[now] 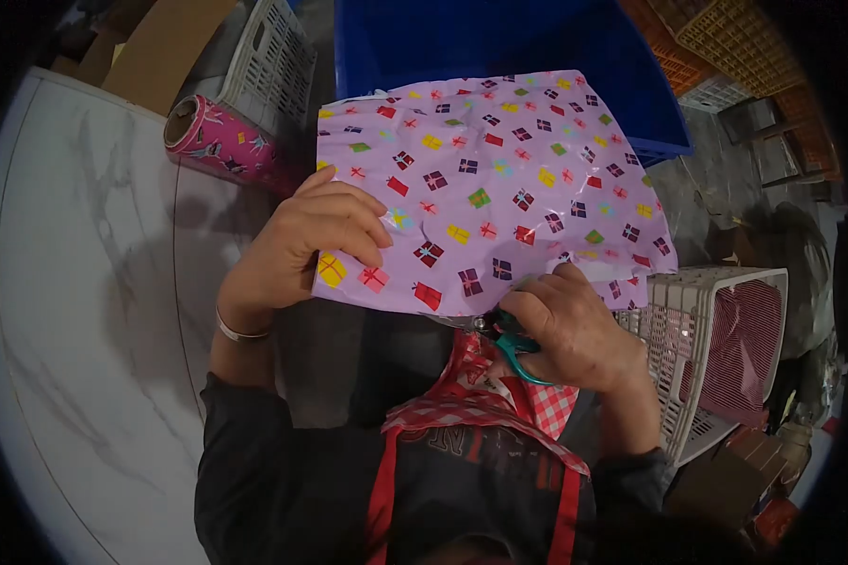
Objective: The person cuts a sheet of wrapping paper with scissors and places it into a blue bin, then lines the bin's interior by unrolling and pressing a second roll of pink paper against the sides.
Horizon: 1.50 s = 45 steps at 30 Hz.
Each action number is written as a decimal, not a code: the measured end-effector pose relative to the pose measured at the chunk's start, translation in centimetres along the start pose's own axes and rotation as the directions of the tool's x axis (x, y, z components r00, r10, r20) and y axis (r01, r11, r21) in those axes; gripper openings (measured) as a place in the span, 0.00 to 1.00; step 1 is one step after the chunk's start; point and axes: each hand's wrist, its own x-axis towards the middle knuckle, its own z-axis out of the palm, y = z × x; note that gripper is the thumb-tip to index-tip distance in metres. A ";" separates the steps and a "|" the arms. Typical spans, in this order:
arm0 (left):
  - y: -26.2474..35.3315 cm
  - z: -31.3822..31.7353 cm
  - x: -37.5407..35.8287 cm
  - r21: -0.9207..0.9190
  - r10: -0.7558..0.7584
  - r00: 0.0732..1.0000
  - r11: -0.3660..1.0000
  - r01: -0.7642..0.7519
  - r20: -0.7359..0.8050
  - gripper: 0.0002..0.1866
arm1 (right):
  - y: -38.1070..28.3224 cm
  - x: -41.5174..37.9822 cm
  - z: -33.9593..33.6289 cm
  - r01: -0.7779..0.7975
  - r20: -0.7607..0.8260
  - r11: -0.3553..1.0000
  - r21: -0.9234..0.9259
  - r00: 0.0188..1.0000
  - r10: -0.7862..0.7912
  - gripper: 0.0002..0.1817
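Observation:
A glossy lilac plastic bag or sheet with a printed gift-box pattern (pixel 481 198) is spread out in front of me. My left hand (pixel 325 231) grips its left edge, fingers on top and the thumb out of sight underneath. At the lower right edge, my right hand (pixel 575 325) is closed around a pair of scissors (pixel 520 360) with teal handles. The scissors' pivot shows just under the near edge, while the blades are mostly hidden. My right fingers also touch the sheet's edge there.
A pink patterned roll (pixel 221 141) lies on the white marbled table (pixel 85 282) at left. Beyond the sheet stands a big blue bin (pixel 669 132). White plastic crates (pixel 278 71) stand at back left and at right, the right crate (pixel 664 367) holding striped red material. Orange crates (pixel 735 42) are stacked farther back.

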 end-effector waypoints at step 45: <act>1.0 1.5 -1.4 0.074 -0.079 0.997 0.994 0.080 -0.023 0.11 | -1.7 1.4 1.7 -0.021 0.009 0.999 0.025 1.000 0.020 0.37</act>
